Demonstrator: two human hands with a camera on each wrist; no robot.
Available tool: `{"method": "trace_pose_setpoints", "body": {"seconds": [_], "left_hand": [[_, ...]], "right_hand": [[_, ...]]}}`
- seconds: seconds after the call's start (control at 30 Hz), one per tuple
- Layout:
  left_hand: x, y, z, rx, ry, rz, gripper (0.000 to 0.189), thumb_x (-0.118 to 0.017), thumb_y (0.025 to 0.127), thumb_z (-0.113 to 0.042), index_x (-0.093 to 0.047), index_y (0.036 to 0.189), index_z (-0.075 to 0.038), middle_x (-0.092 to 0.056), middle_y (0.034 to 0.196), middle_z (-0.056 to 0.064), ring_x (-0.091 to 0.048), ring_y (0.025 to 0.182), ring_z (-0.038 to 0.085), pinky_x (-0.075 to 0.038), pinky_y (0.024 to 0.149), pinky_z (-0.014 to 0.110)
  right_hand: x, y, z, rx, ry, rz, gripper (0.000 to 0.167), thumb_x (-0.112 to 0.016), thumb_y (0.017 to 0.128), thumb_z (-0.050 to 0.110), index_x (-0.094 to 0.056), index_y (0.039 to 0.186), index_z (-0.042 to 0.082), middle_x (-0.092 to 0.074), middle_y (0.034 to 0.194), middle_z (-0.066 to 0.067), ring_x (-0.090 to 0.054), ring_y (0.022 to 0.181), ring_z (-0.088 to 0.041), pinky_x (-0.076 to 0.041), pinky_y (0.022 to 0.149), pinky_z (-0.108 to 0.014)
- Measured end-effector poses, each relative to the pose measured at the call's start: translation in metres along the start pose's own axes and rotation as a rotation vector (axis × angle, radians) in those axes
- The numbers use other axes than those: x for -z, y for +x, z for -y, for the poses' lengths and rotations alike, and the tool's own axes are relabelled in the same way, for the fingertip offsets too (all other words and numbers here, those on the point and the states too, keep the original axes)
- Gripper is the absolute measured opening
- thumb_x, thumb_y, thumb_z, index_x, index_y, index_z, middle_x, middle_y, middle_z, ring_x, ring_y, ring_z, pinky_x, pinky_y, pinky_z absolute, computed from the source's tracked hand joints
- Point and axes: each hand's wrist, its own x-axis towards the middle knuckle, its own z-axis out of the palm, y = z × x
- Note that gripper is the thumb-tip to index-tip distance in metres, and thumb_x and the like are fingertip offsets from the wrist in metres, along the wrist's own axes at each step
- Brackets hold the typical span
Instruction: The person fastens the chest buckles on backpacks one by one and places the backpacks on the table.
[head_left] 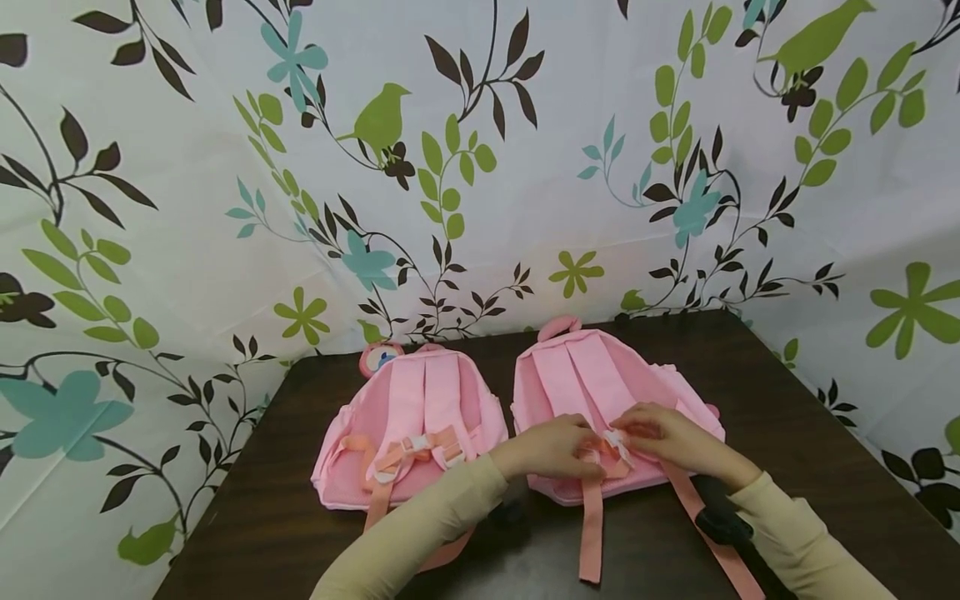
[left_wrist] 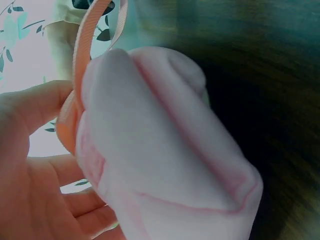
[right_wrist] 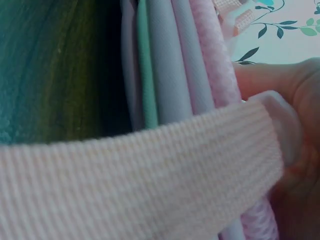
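Observation:
Two pink backpacks lie side by side with their shoulder straps facing up. Both hands are at the lower middle of the right backpack (head_left: 537,387). There the right hand (head_left: 671,437) pinches a white plastic buckle (head_left: 617,440) on an orange strap. Opposite it, the left hand (head_left: 555,446) holds the orange strap (head_left: 592,525) at the buckle's left side, its end hanging toward the front. In the left wrist view, thumb and fingers are beside the orange webbing (left_wrist: 67,125) at the bag's pink edge. Wide webbing (right_wrist: 150,170) crosses the right wrist view, partly hiding that hand.
The left backpack (head_left: 363,417) has its own white buckle (head_left: 415,444) joined across the straps, and a round pink charm (head_left: 381,358) by its top. Both lie on a dark wooden table (head_left: 247,500). A patterned curtain (head_left: 480,167) hangs behind.

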Motion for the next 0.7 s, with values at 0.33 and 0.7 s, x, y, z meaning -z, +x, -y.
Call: {"method": "trace_pose_setpoints", "body": {"seconds": [0.33,0.7], "left_hand": [[-0.008,0.008,-0.013,0.004,0.065,-0.08,0.041,-0.06,0.095,-0.058,-0.074,0.089,-0.021,-0.056,0.078,-0.01,-0.051,0.077,0.004,-0.041,0.064,0.016],[-0.022,0.02,-0.026,-0.03,0.163,-0.22,0.038,-0.064,0.094,-0.055,-0.066,0.107,-0.019,-0.054,0.074,-0.012,-0.053,0.072,0.002,-0.04,0.057,0.014]], "right_hand": [[-0.003,0.0,0.003,-0.091,0.059,-0.096,0.028,-0.067,0.098,0.019,-0.067,0.125,0.011,-0.066,0.112,0.001,-0.059,0.098,-0.014,-0.051,0.087,-0.022],[0.002,0.002,0.007,-0.155,0.072,-0.195,0.031,-0.064,0.1,0.023,-0.067,0.13,0.013,-0.067,0.122,-0.003,-0.057,0.106,-0.019,-0.047,0.093,-0.021]]}}
